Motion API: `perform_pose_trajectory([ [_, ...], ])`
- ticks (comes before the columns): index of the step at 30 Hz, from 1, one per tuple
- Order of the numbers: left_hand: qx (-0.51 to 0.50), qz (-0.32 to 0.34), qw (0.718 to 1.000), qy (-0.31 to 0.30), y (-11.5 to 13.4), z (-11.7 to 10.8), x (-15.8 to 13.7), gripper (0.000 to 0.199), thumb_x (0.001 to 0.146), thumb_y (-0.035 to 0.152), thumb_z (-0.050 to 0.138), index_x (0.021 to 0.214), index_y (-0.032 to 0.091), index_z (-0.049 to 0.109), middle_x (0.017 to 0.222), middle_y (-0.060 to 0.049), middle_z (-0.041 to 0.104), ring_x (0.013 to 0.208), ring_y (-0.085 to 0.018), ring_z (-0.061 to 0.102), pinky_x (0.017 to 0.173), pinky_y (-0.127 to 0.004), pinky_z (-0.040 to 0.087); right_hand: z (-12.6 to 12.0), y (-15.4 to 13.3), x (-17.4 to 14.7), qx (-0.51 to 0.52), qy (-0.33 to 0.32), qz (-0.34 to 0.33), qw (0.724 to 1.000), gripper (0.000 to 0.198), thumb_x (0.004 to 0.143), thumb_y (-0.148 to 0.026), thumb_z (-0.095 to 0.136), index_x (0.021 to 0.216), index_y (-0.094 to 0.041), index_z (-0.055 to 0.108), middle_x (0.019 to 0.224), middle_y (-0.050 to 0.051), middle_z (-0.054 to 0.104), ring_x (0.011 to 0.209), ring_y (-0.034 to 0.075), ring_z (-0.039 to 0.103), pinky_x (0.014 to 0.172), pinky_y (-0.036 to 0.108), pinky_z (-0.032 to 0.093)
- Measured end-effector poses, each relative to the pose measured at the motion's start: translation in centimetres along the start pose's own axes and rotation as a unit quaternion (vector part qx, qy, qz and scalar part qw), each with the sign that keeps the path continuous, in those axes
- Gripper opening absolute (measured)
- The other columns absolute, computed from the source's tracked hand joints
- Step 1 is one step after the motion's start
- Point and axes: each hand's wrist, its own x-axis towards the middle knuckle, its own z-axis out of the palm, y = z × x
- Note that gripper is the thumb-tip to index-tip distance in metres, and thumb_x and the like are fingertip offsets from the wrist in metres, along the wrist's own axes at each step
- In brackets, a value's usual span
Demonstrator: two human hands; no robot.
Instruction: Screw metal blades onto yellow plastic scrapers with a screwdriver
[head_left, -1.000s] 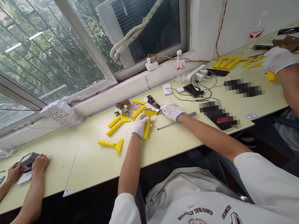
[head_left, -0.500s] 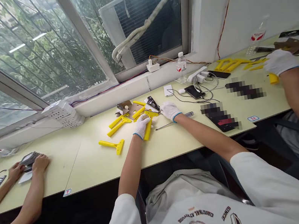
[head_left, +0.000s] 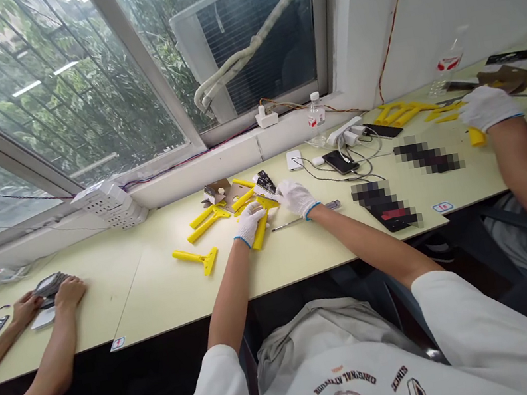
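My left hand [head_left: 249, 222], in a white knitted glove, is closed around the handle of a yellow scraper [head_left: 260, 233], its head pointing away from me. My right hand [head_left: 297, 198], gloved too, is at the scraper's head with its fingers bent together; what they grip is hidden. Just beyond lies a black-and-white printed packet [head_left: 264, 184]. Several yellow scraper parts [head_left: 209, 220] lie left of my hands, and a single yellow scraper [head_left: 199, 259] rests nearer to me. Under my right wrist a screwdriver [head_left: 330, 206] lies on the table.
A dark pouch [head_left: 387, 210], partly pixelated, lies to the right. Behind it are a phone [head_left: 340, 162], cables, a power strip [head_left: 347, 135] and a bottle [head_left: 316, 120]. At left a person's hands [head_left: 70, 292] hold a grey object; at right a co-worker's gloved hand [head_left: 488, 107] works among yellow scrapers.
My right hand has shifted slightly left, over the scraper's head, covering more of it. My left hand keeps its hold on the handle. The view has moved a little.
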Motion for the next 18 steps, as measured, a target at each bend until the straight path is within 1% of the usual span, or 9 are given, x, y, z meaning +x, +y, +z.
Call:
perform_pose_trajectory([
  [3, 0.012, 0.004, 1.0, -0.023, -0.1, 0.1, -0.1, 0.065, 0.078, 0.033, 0.093, 0.136, 0.021, 0.066, 0.129, -0.014, 0.076, 0.09, -0.023, 0.081, 0.065, -0.03, 0.066, 0.1, -0.8, -0.7, 0.004, -0.003, -0.009, 1.0, 0.047, 0.107, -0.047, 0.069, 0.14, -0.013, 0.067, 0.14, 0.014, 0.064, 0.128, 0.023, 0.064, 0.113, 0.044, 0.055],
  [5, 0.019, 0.007, 0.998, -0.056, -0.1, 0.2, -0.3, 0.06, 0.078, 0.035, 0.092, 0.131, 0.021, 0.068, 0.129, -0.014, 0.076, 0.089, -0.023, 0.081, 0.064, -0.03, 0.066, 0.1, -1.3, -0.9, 0.007, -0.008, -0.016, 1.0, 0.049, 0.107, -0.048, 0.069, 0.141, -0.012, 0.067, 0.139, 0.014, 0.065, 0.127, 0.023, 0.065, 0.112, 0.044, 0.056],
  [7, 0.03, 0.011, 0.995, -0.089, 0.0, 0.4, -0.4, 0.054, 0.078, 0.036, 0.092, 0.125, 0.019, 0.07, 0.124, -0.014, 0.077, 0.086, -0.023, 0.081, 0.064, -0.03, 0.065, 0.1, -1.6, -1.1, 0.01, -0.014, -0.022, 1.0, 0.049, 0.107, -0.048, 0.069, 0.14, -0.011, 0.067, 0.138, 0.014, 0.065, 0.125, 0.023, 0.066, 0.111, 0.044, 0.057],
  [9, 0.039, 0.016, 0.993, -0.107, 0.2, 0.6, -0.6, 0.051, 0.079, 0.036, 0.091, 0.122, 0.018, 0.07, 0.118, -0.013, 0.078, 0.083, -0.022, 0.08, 0.064, -0.03, 0.065, 0.1, -1.8, -1.1, 0.014, -0.019, -0.027, 0.999, 0.048, 0.108, -0.047, 0.069, 0.14, -0.011, 0.067, 0.137, 0.014, 0.066, 0.124, 0.022, 0.067, 0.11, 0.043, 0.058],
  [14, 0.024, 0.008, 0.995, -0.091, 0.5, 0.9, -1.0, 0.054, 0.075, 0.033, 0.092, 0.121, 0.02, 0.066, 0.117, -0.012, 0.08, 0.081, -0.022, 0.08, 0.062, -0.029, 0.063, -0.3, -1.8, -1.2, 0.024, -0.028, -0.032, 0.999, 0.043, 0.107, -0.042, 0.07, 0.137, -0.011, 0.069, 0.135, 0.013, 0.067, 0.123, 0.021, 0.068, 0.109, 0.042, 0.059],
  [18, 0.024, 0.0, 0.996, -0.082, 0.8, 1.1, -1.3, 0.054, 0.074, 0.033, 0.092, 0.119, 0.02, 0.065, 0.113, -0.011, 0.081, 0.078, -0.021, 0.079, 0.063, -0.03, 0.063, -0.5, -1.9, -1.3, 0.036, -0.024, -0.03, 0.999, 0.044, 0.108, -0.042, 0.07, 0.138, -0.011, 0.069, 0.136, 0.013, 0.068, 0.123, 0.022, 0.068, 0.109, 0.042, 0.06],
])
